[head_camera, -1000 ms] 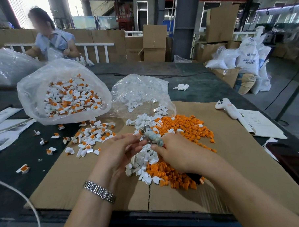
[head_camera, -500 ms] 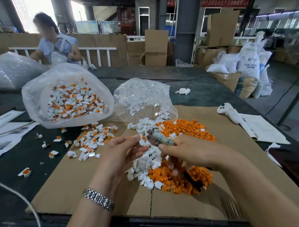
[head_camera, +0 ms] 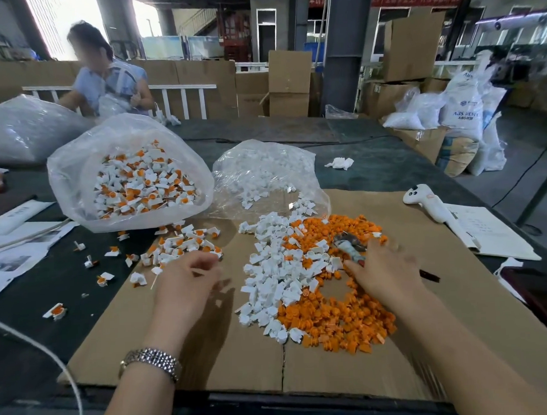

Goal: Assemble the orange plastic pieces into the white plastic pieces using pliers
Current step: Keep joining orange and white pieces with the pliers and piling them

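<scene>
beside the white pieces (head_camera: 278,270), orange pieces (head_camera: 339,317) look light, stiff; pinch singly; right hand (head_camera: 384,271) grips pliers (head_camera: 350,246), left hand (head_camera: 187,277) loosely curled, empty

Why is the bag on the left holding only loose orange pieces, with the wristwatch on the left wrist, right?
Not quite. The head view shows the left bag holding assembled parts, white with orange fitted in, not orange pieces alone. The loose orange pieces lie on the cardboard. The wristwatch is on the left wrist, as you said.
</scene>
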Available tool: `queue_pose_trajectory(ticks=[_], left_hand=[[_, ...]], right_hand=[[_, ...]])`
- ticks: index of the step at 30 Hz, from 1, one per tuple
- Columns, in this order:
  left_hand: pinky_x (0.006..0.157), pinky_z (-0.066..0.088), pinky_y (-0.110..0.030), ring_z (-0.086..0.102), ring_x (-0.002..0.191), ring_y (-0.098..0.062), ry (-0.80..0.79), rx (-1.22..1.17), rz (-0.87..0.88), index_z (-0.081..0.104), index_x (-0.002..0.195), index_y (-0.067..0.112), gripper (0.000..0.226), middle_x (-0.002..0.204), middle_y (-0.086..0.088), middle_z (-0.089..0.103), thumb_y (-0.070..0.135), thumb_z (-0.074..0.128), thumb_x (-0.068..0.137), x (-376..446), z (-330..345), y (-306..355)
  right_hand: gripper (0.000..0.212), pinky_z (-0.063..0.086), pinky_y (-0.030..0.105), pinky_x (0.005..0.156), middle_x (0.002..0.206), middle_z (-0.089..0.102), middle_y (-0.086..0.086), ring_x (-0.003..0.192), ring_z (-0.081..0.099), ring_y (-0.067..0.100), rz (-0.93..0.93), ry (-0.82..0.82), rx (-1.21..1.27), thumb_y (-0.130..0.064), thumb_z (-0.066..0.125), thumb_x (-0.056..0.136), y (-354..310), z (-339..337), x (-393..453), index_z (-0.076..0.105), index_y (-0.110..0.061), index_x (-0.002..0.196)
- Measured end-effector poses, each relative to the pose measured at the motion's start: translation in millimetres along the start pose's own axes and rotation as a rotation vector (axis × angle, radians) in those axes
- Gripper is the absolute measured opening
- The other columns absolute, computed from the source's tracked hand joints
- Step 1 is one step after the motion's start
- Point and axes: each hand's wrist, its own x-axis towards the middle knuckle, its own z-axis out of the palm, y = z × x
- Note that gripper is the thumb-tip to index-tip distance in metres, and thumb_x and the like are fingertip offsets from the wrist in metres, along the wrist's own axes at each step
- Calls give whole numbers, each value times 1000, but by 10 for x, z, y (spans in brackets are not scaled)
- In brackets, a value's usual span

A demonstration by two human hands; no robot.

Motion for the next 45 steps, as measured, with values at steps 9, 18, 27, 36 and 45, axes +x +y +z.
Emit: queue_pose_trajectory(ticks=[9,18,27,36,45], left_hand=[[67,42,-12,60,91,-4,-244,352,197,75,102,28,12,103,9,70,18,70,97,89,414,-24],[56,45,-17,66,76,-9,-131,95,54,66,95,28,12,93,7,68,17,70,97,118,409,-22],[61,59,-20,75,71,-15,-210,-536,-195,78,101,17,11,84,-8,79,13,75,91,2,313,130],[64,61,-22,78,80,-23,-488,-1061,-351,83,88,4,17,95,-19,78,1,71,76,-111,402,282],[64,62,-22,77,79,-23,-503,-1112,-327,81,90,-1,18,95,-22,76,-1,69,77,-176,421,325]], right_hand=[[84,40,53,102,140,44,17,130,41,36,-16,-3,-82,-79,22,90,3,147,92,49,-13,135],[33,51,35,78,112,63,4,100,59,20,-203,35,129,-46,64,94,109,-177,72,62,-17,108],[22,52,35,63,80,62,8,75,64,25,-331,-38,-87,1,63,91,-152,-44,-46,55,-13,76],[2,60,22,69,82,74,4,72,74,14,-339,-141,1129,-12,73,90,-445,-474,-340,73,-10,90],[7,57,26,70,79,70,-6,72,66,8,-470,-11,991,-23,70,93,-658,-409,-508,70,-25,87]])
